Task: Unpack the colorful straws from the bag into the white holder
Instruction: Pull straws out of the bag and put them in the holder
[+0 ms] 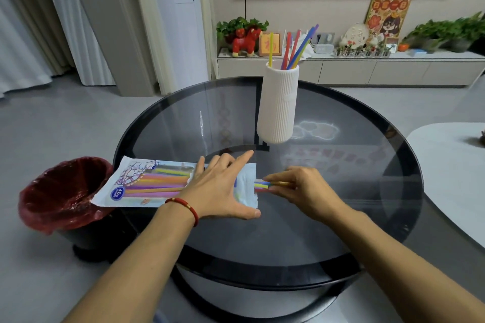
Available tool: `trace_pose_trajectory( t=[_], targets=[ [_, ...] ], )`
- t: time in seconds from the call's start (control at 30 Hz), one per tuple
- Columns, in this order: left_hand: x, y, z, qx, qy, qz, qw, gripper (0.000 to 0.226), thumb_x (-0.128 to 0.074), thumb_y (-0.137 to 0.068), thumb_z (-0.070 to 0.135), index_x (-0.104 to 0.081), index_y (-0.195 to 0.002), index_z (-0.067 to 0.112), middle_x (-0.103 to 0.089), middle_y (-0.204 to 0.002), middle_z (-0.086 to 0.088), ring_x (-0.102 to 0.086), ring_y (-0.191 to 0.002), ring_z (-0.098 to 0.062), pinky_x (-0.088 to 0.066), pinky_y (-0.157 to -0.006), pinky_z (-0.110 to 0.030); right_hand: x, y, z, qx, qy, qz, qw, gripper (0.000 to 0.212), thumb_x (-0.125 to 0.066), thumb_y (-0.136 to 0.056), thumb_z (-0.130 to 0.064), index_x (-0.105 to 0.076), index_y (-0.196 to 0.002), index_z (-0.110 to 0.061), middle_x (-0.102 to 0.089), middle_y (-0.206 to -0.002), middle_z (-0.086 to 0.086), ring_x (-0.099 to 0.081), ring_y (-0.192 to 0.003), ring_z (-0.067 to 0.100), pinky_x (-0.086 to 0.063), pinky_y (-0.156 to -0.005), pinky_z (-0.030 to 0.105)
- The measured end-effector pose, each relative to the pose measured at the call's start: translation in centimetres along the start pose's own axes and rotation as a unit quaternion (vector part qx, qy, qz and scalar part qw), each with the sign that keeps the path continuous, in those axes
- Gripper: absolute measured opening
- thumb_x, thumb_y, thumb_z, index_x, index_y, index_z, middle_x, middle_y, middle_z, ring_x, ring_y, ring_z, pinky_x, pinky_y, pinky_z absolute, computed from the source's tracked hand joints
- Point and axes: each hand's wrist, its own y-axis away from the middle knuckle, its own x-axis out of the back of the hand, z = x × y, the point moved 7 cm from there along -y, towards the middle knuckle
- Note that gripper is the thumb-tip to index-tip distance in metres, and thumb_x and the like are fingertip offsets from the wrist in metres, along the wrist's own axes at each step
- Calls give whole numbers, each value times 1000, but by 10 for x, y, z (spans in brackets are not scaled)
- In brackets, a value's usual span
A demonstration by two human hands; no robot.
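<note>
A flat plastic bag (136, 183) of colorful straws lies on the round glass table (341, 204), its open end pointing right. My left hand (220, 186) lies flat on the bag's right half, fingers spread, pressing it down. My right hand (301, 186) pinches the ends of a few straws (262, 185) that stick out of the bag's mouth. The white ribbed holder (278, 107) stands upright farther back on the table, and several straws (294, 47) lean inside it, yellow, red, blue and purple.
A bin lined with a red bag (63, 191) stands on the floor left of the table, partly under the bag's left end. A white table edge (446, 165) lies to the right. A low cabinet with plants and ornaments runs along the far wall.
</note>
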Motion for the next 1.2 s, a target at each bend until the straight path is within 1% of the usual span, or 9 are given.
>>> trace_pose_trajectory(
  t=[0.13, 0.27, 0.33, 0.4, 0.5, 0.77, 1.03, 1.13, 1.2],
  targets=[
    [-11, 3, -10, 9, -44, -52, 998, 120, -55, -54, 90, 1, -153, 51, -25, -149, 4, -20, -144, -21, 3, -116, -70, 12, 8, 30, -90, -82, -26, 992, 21, -76, -94, -24, -81, -115, -28, -67, -56, -13, -57, -44, 1, -48, -49, 14],
    [-17, 1, -1, 26, -40, -61, 997, 113, -35, -56, 101, -7, -153, 50, -10, -164, 4, -4, -152, -18, 11, -112, -73, 17, 14, 34, -108, -47, -50, 992, 25, -78, -91, -35, -80, -116, -33, -75, -76, -4, -65, -60, 2, -52, -61, 12],
    [-13, -3, 10, 20, -35, -27, 999, 102, -27, -66, 97, -13, -154, 47, -20, -161, 4, -14, -150, -19, 6, -112, -75, 11, 12, 25, -85, 7, -54, 995, 44, -79, -85, -51, -75, -124, -31, -74, -98, -8, -69, -81, 2, -53, -73, 14],
    [-12, -7, 21, 4, -48, -2, 999, 92, -32, -74, 88, -19, -153, 44, -31, -154, 5, -23, -145, -18, 0, -113, -75, -4, 11, 11, -48, 95, -53, 993, 60, -74, -82, -64, -67, -129, -28, -70, -114, -5, -69, -97, 13, -59, -83, 32],
    [-15, -8, 30, -8, -52, 8, 999, 79, -46, -84, 69, -26, -153, 36, -38, -151, 5, -28, -141, -20, -10, -115, -71, -19, 8, 3, -34, 231, -32, 972, 63, -56, -90, -72, -53, -135, -28, -64, -121, -3, -70, -100, 23, -58, -76, 40],
    [-12, -5, 31, -17, -34, 26, 999, 80, -59, -84, 52, -26, -154, 29, -45, -143, 2, -37, -133, -22, -25, -115, -53, -32, 8, -14, 72, 357, -51, 930, 44, -24, -107, -58, -45, -108, -19, -59, -91, -2, -64, -71, 23, -47, -54, 38],
    [-10, -8, 15, 18, -112, 32, 993, 48, -41, -87, 69, -36, -133, 56, -42, -123, -2, -44, -119, -26, -26, -110, -62, 16, 25, 7, 2, 258, -101, 961, 25, -38, -108, -51, -38, -97, -28, -57, -87, -5, -53, -72, 24, -45, -63, 41],
    [-12, -10, 13, 28, -119, 28, 992, 31, -36, -94, 64, -45, -118, 46, -39, -123, -2, -42, -119, -27, -19, -110, -68, 33, 39, 24, -55, 55, -145, 986, 21, -56, -104, -41, -61, -96, -23, -60, -77, 3, -56, -67, 20, -49, -66, 44],
    [-17, -12, 14, 24, -136, 14, 990, 32, -32, -98, 62, -46, -114, 39, -38, -128, -4, -39, -121, -28, -16, -111, -70, 41, 51, 33, -95, -126, -157, 975, 21, -66, -101, -36, -74, -94, -18, -58, -67, 4, -50, -58, 13, -44, -52, 33]
  ],
)
